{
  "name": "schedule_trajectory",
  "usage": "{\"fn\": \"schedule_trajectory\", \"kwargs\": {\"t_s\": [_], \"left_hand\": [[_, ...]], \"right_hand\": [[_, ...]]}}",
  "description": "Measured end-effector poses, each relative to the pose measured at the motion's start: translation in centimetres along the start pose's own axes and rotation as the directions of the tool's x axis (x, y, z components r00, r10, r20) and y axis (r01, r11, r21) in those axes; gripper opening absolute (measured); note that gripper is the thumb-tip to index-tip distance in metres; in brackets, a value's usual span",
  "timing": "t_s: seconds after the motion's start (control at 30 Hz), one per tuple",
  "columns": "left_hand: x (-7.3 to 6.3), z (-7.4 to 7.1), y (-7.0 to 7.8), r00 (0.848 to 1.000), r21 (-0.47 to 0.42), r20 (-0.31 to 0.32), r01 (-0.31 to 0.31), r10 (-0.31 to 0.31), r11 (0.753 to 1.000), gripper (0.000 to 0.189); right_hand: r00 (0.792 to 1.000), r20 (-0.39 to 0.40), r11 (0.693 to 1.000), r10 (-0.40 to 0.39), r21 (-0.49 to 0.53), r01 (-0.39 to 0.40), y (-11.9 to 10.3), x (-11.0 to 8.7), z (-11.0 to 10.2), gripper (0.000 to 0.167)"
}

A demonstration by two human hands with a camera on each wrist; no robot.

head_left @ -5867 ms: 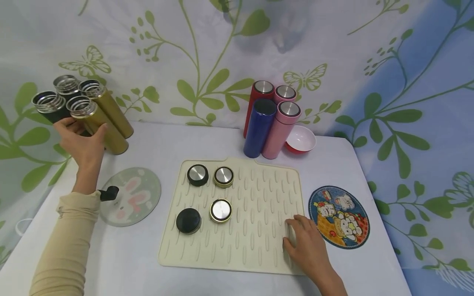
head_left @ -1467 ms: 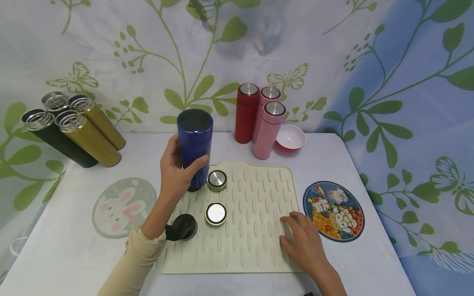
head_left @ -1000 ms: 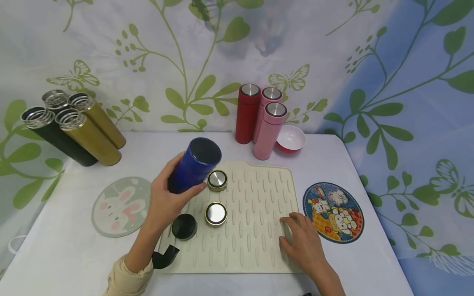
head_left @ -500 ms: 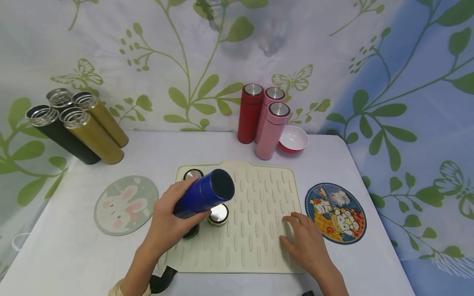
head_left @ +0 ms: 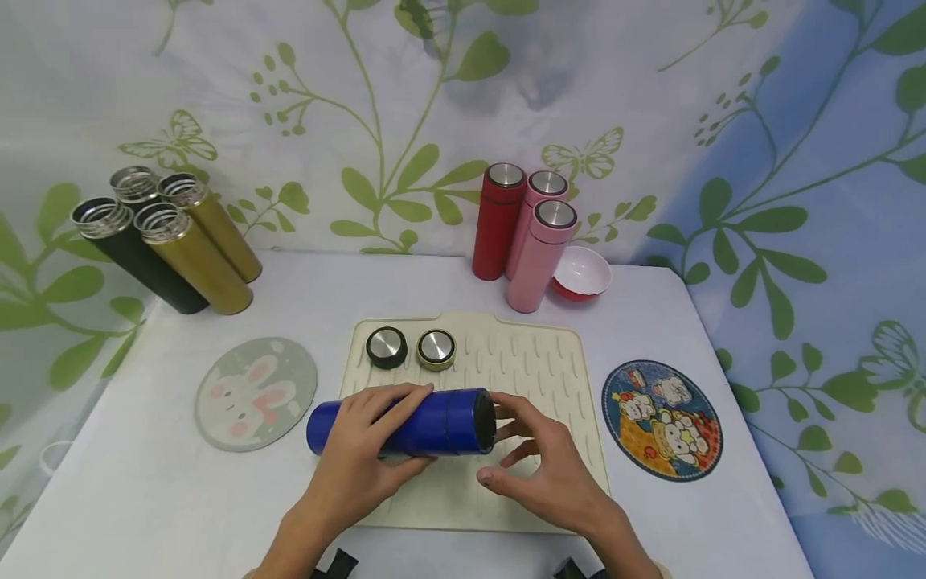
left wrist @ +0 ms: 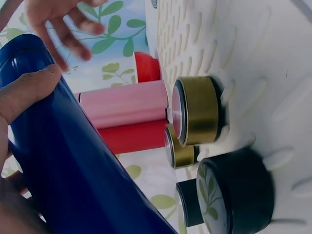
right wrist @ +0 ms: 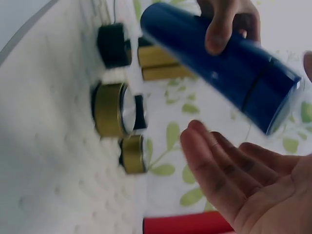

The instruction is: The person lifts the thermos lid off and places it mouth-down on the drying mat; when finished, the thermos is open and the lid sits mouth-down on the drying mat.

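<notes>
My left hand [head_left: 362, 450] grips a blue vacuum flask [head_left: 444, 422] round its body, held nearly level over the cream ridged mat [head_left: 521, 362]. The flask's dark-topped lid end points right. Close by that end is my right hand [head_left: 546, 462], its fingers spread and bent with nothing in them; the right wrist view shows a gap between its fingertips and the flask [right wrist: 195, 44]. A black lid [head_left: 387, 347] and a gold lid [head_left: 436, 349] lie at the mat's back. Another gold lid [left wrist: 202, 112] and black lid [left wrist: 243, 190] are hidden in the head view.
Lidless black flasks [head_left: 148, 265] and gold flasks [head_left: 206, 265] stand at back left. A red flask [head_left: 499, 225], two pink flasks [head_left: 535, 265] and a bowl [head_left: 582, 273] stand at the back. Round mats lie left [head_left: 253, 394] and right [head_left: 661, 422].
The left hand has taken the blue flask from the back group, brought it over the mat and tipped it level. My right hand has left the mat's right edge and come towards the lid.
</notes>
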State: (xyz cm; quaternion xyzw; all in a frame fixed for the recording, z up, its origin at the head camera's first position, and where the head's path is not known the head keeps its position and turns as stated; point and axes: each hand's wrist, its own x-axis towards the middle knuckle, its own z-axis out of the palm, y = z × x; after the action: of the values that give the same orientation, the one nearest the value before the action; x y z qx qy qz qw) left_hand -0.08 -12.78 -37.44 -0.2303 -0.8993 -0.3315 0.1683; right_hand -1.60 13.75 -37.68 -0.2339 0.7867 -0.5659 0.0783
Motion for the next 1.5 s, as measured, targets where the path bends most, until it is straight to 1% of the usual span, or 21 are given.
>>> {"fn": "schedule_trajectory", "kwargs": {"t_s": [0.07, 0.17, 0.27, 0.33, 0.43, 0.5, 0.57, 0.7, 0.83, 0.97, 1.13, 1.23, 1.37, 1.5], "left_hand": [[-0.1, 0.3, 0.2, 1.0, 0.016, 0.001, -0.017, 0.017, 1.0, 0.088], [-0.1, 0.6, 0.3, 0.999, 0.05, 0.005, -0.037, 0.037, 0.998, 0.088], [-0.2, 0.9, 0.3, 0.999, 0.082, 0.009, -0.052, 0.051, 0.995, 0.088], [-0.3, 1.0, 0.2, 0.998, 0.095, 0.008, -0.061, 0.061, 0.994, 0.089], [-0.5, 1.3, 0.1, 0.997, 0.099, -0.001, -0.072, 0.073, 0.992, 0.089], [-0.6, 1.4, 0.1, 0.997, 0.097, 0.0, -0.073, 0.073, 0.993, 0.088], [-0.7, 1.4, 0.0, 0.997, 0.096, 0.004, -0.071, 0.071, 0.993, 0.087], [-0.7, 1.0, -0.1, 0.997, 0.105, 0.023, -0.082, 0.08, 0.991, 0.088], [-0.3, 0.4, -0.1, 0.992, 0.13, 0.023, -0.124, 0.122, 0.984, 0.089], [0.0, 0.0, 0.0, 0.987, 0.151, 0.011, -0.161, 0.161, 0.975, 0.087], [0.4, -0.4, 0.3, 0.979, 0.166, -0.009, -0.2, 0.204, 0.966, 0.09], [0.6, -0.5, 0.3, 0.981, 0.15, -0.007, -0.191, 0.194, 0.97, 0.09], [0.4, -0.5, 0.1, 0.989, 0.103, 0.005, -0.151, 0.151, 0.983, 0.089], [0.3, -0.5, -0.1, 0.992, 0.074, 0.045, -0.117, 0.114, 0.99, 0.086]], "right_hand": [[1.0, 0.002, 0.999, -0.016, 0.03, 0.015, -0.4, 0.4, 0.3, 0.07], [1.0, -0.004, 1.0, -0.006, 0.02, 0.006, -0.9, 0.8, 0.7, 0.069], [0.999, -0.018, 0.999, 0.038, -0.01, -0.039, -1.4, 1.1, 1.0, 0.063], [0.996, -0.032, 0.996, 0.081, -0.04, -0.083, -1.7, 1.3, 1.1, 0.055], [0.989, -0.032, 0.987, 0.142, -0.069, -0.144, -2.0, 1.5, 1.3, 0.045], [0.988, -0.024, 0.984, 0.155, -0.079, -0.157, -2.0, 1.5, 1.3, 0.043], [0.988, -0.008, 0.985, 0.154, -0.072, -0.154, -2.0, 1.4, 1.3, 0.043], [0.992, 0.023, 0.991, 0.121, -0.053, -0.12, -1.8, 1.1, 1.5, 0.046], [0.995, 0.05, 0.995, 0.085, -0.046, -0.083, -1.9, 1.0, 1.5, 0.049], [0.997, 0.059, 0.997, 0.057, -0.051, -0.054, -2.2, 0.9, 1.4, 0.05], [0.999, 0.052, 0.998, 0.0, -0.068, 0.003, -2.5, 0.7, 0.9, 0.052], [0.997, 0.059, 0.993, -0.051, -0.105, 0.057, -2.6, 0.7, 0.7, 0.056], [0.987, 0.107, 0.975, -0.123, -0.174, 0.14, -2.7, 1.0, 0.5, 0.062], [0.975, 0.139, 0.96, -0.174, -0.198, 0.2, -2.6, 1.1, 0.4, 0.064]]}}
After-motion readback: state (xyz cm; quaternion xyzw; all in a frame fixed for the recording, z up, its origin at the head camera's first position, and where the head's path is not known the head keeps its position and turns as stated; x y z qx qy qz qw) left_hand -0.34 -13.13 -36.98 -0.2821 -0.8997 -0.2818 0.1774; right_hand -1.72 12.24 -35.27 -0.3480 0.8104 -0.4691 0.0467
